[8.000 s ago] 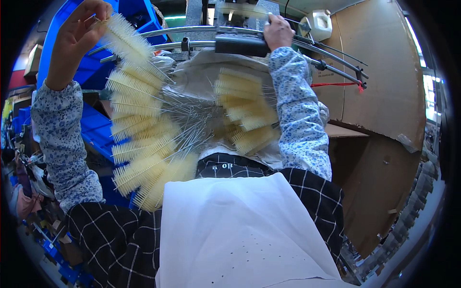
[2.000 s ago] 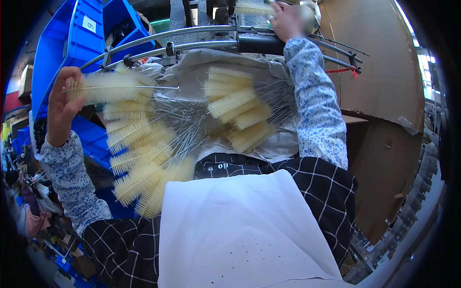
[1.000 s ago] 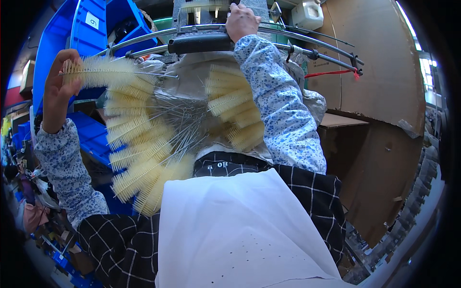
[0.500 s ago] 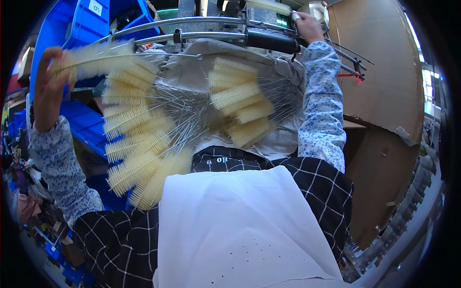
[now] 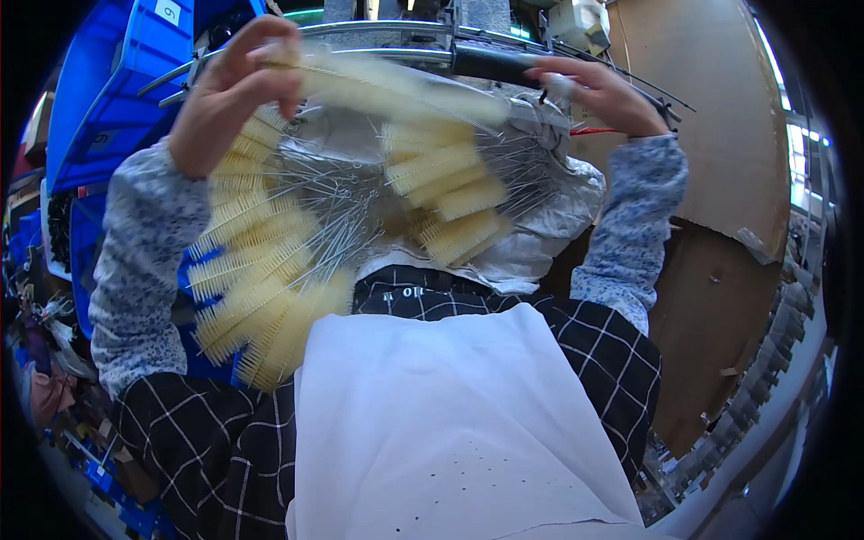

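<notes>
A pale-yellow brush point(image 5: 387, 85), blurred, slants near twelve o'clock, one end pinched by the left hand point(image 5: 236, 97) at half past ten, while the right hand point(image 5: 616, 97) at half past one has fingertips beside a smooth black bar point(image 5: 490, 63), its grip impossible to tell. The work looks midway: a fanned pile of brushes point(image 5: 256, 265) at nine o'clock outnumbers a smaller stack point(image 5: 436, 171) just above centre, though which is done and which left is unclear. Dense, feathery cylinders run into thin, shiny wire stems point(image 5: 337, 243) over crumpled, greyish-white cloth point(image 5: 531, 261).
</notes>
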Demonstrator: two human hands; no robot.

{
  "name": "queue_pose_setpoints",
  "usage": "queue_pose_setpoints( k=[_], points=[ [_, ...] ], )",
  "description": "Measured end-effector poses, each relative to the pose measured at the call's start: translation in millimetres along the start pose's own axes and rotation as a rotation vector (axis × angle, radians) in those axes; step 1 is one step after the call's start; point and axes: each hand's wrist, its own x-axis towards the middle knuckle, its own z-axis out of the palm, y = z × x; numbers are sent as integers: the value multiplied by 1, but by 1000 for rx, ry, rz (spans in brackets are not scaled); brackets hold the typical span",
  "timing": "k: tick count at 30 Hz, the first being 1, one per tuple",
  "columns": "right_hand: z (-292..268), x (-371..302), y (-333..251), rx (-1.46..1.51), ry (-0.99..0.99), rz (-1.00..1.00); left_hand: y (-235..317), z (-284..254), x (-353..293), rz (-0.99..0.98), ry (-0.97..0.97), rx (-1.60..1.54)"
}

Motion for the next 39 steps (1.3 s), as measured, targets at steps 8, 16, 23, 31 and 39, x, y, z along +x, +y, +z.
queue_pose_setpoints(
  k=[8, 16, 23, 31, 39],
  points=[
    [104, 55, -77, 471, 123, -325, 1, 15, -4, -97, -95, 3],
    [47, 92, 34, -708, 808, 212, -35, -92, -102, -609, -41, 735],
    [47, 109, 45, -723, 748, 254, -36, -85, -105, -620, 20, 346],
    [47, 109, 47, -685, 733, 239, -8, -80, -86, -465, 44, 271],
    [50, 112, 49, -688, 749, 250, 40, -81, -85, -166, 94, 494]
  ],
)
